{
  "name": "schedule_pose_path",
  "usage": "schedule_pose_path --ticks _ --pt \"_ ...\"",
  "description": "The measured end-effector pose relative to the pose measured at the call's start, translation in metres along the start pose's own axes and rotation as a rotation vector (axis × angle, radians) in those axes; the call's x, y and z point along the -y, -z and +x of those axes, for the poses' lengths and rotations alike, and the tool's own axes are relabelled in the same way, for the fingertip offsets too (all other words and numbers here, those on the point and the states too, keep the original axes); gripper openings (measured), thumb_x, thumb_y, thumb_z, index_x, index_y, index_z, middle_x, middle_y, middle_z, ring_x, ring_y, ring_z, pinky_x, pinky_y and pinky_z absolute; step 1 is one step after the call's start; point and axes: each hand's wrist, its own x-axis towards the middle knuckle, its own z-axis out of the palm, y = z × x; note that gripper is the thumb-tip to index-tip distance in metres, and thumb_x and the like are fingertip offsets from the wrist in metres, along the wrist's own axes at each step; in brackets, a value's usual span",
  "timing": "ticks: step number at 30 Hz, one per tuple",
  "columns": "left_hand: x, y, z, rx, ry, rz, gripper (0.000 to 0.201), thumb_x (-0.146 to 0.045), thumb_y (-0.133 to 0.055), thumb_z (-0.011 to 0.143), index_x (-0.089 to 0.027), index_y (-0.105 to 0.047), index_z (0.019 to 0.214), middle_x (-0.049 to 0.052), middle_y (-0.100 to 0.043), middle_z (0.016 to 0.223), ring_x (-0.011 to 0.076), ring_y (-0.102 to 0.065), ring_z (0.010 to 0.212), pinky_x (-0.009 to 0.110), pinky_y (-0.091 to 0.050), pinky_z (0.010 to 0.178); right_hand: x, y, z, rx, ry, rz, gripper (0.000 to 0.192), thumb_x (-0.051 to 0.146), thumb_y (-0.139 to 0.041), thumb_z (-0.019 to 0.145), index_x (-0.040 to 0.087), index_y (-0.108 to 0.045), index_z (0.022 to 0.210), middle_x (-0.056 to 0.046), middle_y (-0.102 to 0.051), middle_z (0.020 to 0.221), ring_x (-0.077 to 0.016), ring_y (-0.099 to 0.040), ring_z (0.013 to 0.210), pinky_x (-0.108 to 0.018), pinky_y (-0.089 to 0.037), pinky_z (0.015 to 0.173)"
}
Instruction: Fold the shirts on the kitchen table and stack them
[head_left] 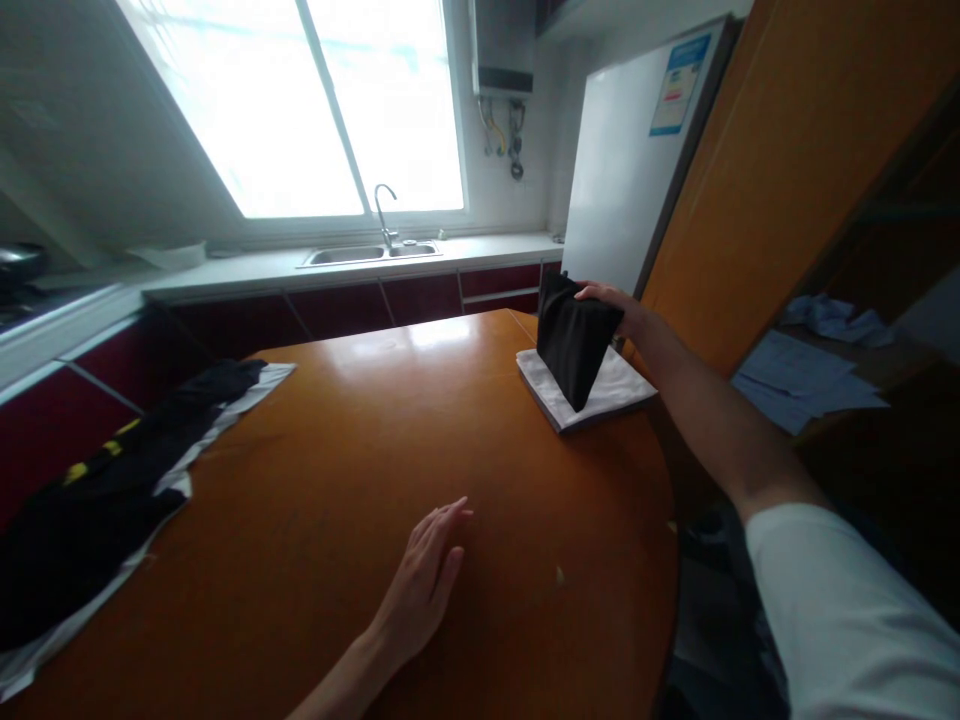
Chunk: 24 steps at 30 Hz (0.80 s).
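My right hand (611, 300) reaches to the far right of the wooden table (420, 430) and grips a folded black cloth (574, 340) by its top edge. The black cloth is tilted upright, its lower corner at a folded white cloth (600, 395) lying flat beneath it. I cannot tell whether its lower edge rests on the white one. Near the table's middle is my left hand (424, 580), fingers stretched out and thumb apart, with nothing in it.
Black and white clothing with yellow marks (112, 480) lies along the table's left edge. Beyond the table are a counter with a sink (349, 255), a tap (384, 215) and a white fridge (622, 150). Papers (806, 375) lie on a shelf at the right.
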Motion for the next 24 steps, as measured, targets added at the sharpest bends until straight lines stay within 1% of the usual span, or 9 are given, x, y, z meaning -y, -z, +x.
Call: schedule_pose_path --ticks 3,6,10,12,14,16,19,22,24 --pt "0.000 0.000 -0.001 0.006 0.031 -0.002 0.046 -0.028 -0.043 0.103 -0.028 -0.038 0.149 0.009 -0.061 0.138 0.0237 -0.055 0.131 0.047 -0.044 0.113 -0.010 0.014 0.009 0.016 -0.003 0.043 0.036 0.023 -0.069 0.073 0.022 -0.070 0.109 0.001 -0.074 0.084 -0.0177 -0.067 0.075 -0.028 -0.056 0.070" --pt "-0.001 0.000 -0.001 0.014 0.047 -0.007 0.046 -0.028 -0.043 0.103 -0.030 -0.037 0.149 0.007 -0.062 0.137 0.0230 -0.055 0.130 0.046 -0.045 0.112 -0.031 0.040 0.010 0.013 -0.011 0.090 0.030 0.028 -0.069 0.075 0.023 -0.071 0.105 0.000 -0.075 0.084 -0.0205 -0.069 0.079 -0.031 -0.057 0.073" --pt "-0.001 0.000 -0.001 0.016 0.053 -0.021 0.046 -0.029 -0.044 0.103 -0.031 -0.038 0.149 0.006 -0.061 0.138 0.0225 -0.056 0.130 0.044 -0.046 0.112 -0.082 0.071 0.001 -0.066 -0.058 0.122 0.033 0.026 -0.067 0.074 0.023 -0.069 0.107 0.001 -0.075 0.086 -0.0196 -0.069 0.080 -0.029 -0.057 0.073" --pt "0.000 0.000 -0.001 0.014 0.062 -0.031 0.047 -0.029 -0.044 0.103 -0.031 -0.038 0.149 0.007 -0.061 0.138 0.0225 -0.056 0.129 0.043 -0.046 0.112 -0.107 0.081 -0.006 -0.118 -0.094 0.111 0.034 0.025 -0.066 0.072 0.023 -0.068 0.106 0.001 -0.073 0.081 -0.0189 -0.069 0.076 -0.029 -0.056 0.072" --pt "0.001 -0.001 -0.002 0.019 0.074 -0.038 0.048 -0.029 -0.044 0.103 -0.031 -0.036 0.150 0.007 -0.061 0.137 0.0224 -0.057 0.129 0.043 -0.046 0.111 -0.125 0.089 -0.012 -0.140 -0.103 0.103 0.034 0.025 -0.065 0.072 0.023 -0.067 0.105 0.001 -0.073 0.078 -0.0187 -0.069 0.074 -0.029 -0.056 0.071" --pt "0.003 -0.002 -0.004 0.024 0.088 -0.045 0.049 -0.029 -0.043 0.103 -0.031 -0.035 0.151 0.008 -0.061 0.137 0.0229 -0.057 0.129 0.044 -0.047 0.111 -0.133 0.095 -0.017 -0.142 -0.092 0.099 0.032 0.025 -0.063 0.072 0.023 -0.066 0.104 0.001 -0.073 0.078 -0.0186 -0.069 0.073 -0.029 -0.056 0.072" --pt "0.005 -0.004 -0.005 0.028 0.094 -0.051 0.049 -0.030 -0.043 0.103 -0.032 -0.035 0.151 0.008 -0.061 0.136 0.0241 -0.056 0.129 0.047 -0.047 0.111 -0.134 0.100 -0.022 -0.143 -0.060 0.066 0.032 0.028 -0.059 0.076 0.022 -0.066 0.107 0.000 -0.073 0.082 -0.0193 -0.069 0.077 -0.030 -0.056 0.075" --pt "0.006 -0.004 -0.005 0.021 0.090 -0.051 0.050 -0.030 -0.044 0.102 -0.032 -0.035 0.152 0.008 -0.062 0.135 0.0250 -0.057 0.128 0.049 -0.048 0.110 -0.133 0.101 -0.025 -0.174 -0.052 -0.067 0.037 0.030 -0.055 0.080 0.021 -0.065 0.114 -0.002 -0.074 0.087 -0.0212 -0.070 0.082 -0.033 -0.056 0.079" --pt "0.005 -0.004 -0.004 0.006 0.088 -0.051 0.049 -0.030 -0.044 0.102 -0.032 -0.036 0.151 0.008 -0.063 0.134 0.0251 -0.059 0.126 0.048 -0.049 0.109 -0.132 0.102 -0.025 -0.209 -0.066 -0.218 0.040 0.030 -0.053 0.081 0.019 -0.064 0.118 -0.004 -0.075 0.089 -0.0214 -0.070 0.083 -0.034 -0.056 0.080"
